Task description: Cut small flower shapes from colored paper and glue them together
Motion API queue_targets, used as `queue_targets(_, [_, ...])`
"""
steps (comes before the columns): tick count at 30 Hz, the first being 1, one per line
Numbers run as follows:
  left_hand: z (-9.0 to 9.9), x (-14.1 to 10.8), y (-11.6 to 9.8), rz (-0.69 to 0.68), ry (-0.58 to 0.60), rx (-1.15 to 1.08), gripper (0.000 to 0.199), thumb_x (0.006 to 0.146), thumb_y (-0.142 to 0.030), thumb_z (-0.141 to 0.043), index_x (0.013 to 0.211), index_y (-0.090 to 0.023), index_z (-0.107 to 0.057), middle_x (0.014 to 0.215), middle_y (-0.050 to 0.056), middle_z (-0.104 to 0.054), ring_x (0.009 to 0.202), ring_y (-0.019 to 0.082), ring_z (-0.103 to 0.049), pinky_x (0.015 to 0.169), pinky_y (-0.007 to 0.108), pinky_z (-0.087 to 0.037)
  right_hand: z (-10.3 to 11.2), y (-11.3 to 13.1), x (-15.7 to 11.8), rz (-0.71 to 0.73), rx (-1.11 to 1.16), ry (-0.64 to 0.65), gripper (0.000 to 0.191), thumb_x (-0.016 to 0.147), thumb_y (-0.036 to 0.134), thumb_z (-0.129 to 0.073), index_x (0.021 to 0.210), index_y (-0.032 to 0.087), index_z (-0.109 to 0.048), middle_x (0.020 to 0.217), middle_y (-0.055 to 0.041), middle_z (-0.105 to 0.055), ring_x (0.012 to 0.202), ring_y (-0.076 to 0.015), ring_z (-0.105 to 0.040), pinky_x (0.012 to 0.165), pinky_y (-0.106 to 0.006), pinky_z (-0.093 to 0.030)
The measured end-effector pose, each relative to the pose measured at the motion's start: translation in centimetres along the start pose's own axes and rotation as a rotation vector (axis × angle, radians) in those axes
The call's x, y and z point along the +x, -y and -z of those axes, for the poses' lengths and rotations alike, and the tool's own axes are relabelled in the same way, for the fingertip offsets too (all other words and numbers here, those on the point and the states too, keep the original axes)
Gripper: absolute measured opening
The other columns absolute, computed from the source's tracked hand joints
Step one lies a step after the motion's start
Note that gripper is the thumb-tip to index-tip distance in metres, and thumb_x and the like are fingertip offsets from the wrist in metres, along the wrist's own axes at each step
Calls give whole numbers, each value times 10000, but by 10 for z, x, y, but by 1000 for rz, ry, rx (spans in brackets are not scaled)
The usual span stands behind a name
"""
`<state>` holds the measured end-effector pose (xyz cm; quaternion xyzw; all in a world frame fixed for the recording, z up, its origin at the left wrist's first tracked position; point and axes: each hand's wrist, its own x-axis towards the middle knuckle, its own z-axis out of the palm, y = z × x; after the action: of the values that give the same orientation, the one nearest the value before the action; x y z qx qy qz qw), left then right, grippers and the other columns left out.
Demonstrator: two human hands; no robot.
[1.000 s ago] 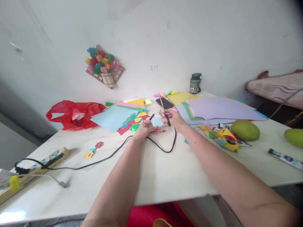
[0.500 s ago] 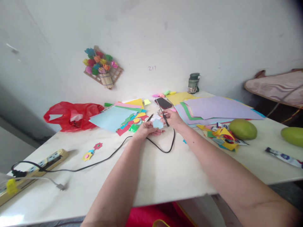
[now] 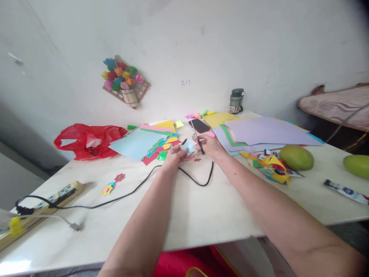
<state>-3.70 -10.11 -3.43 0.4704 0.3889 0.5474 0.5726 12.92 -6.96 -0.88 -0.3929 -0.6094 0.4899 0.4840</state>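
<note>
My left hand (image 3: 177,156) pinches a small light blue piece of paper (image 3: 188,146) whose edge looks jagged. Facing it, my right hand (image 3: 211,147) is closed around a slim tool (image 3: 201,145) with a black handle and a long, thin, pale end pointing up and away. The exact kind of tool cannot be made out. Beyond the left fingertips a short dark object (image 3: 184,141) shows, partly hidden. A small red paper scrap (image 3: 197,160) lies on the table just below the hands.
A black cord (image 3: 138,188) runs from the power strip (image 3: 65,192) toward my hands. Paper flowers (image 3: 106,189) lie at left, near a red plastic bag (image 3: 89,142). Paper sheets (image 3: 253,130), scraps (image 3: 276,171), a green mango (image 3: 296,157) and a tube (image 3: 346,191) are at right; a phone (image 3: 199,125) lies behind.
The blue paper has turned and shifted slightly left, and its outline looks more jagged. My left fingers have moved a little, uncovering more of the red scrap below.
</note>
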Motion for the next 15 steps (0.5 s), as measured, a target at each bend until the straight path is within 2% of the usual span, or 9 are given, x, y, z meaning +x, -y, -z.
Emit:
queue_targets(4, [-1,0,-1,11,-3,-46,439,574,-405,-818,829,-168,-552,717,40,-709,663,211,-706,571,259,-534,-3,3,-3,-67,60,-74,302,584,58,-625,859,175,-576,589,51,-580,484,-82,-528,494,-208,-441])
queue_targets(8, [-2,2,-4,64,-5,-141,488,710,-602,-650,902,-156,-601,759,96,-716,793,259,-713,625,316,-569,-5,5,-4,-61,51,-95,308,576,60,-631,854,182,-581,581,58,-567,477,-86,-523,489,-214,-441])
queue_targets(10, [-2,3,-5,84,1,-169,517,739,-635,-595,914,-148,-620,777,113,-717,855,279,-707,676,348,-580,-6,5,-4,-60,57,-97,310,578,61,-623,859,183,-578,583,57,-567,477,-89,-526,488,-218,-441])
queue_targets(12, [-2,2,-4,71,6,-147,457,726,-562,-655,900,-139,-636,787,113,-718,863,285,-705,704,358,-583,-6,4,-3,-55,63,-100,312,576,57,-615,860,182,-575,582,59,-564,477,-89,-527,485,-218,-436])
queue_targets(15, [-1,1,-2,39,21,-59,346,643,-345,-784,868,-118,-649,789,99,-720,803,263,-712,710,333,-580,-7,3,-3,-49,76,-99,312,569,51,-609,851,180,-570,578,62,-557,479,-87,-521,481,-213,-425])
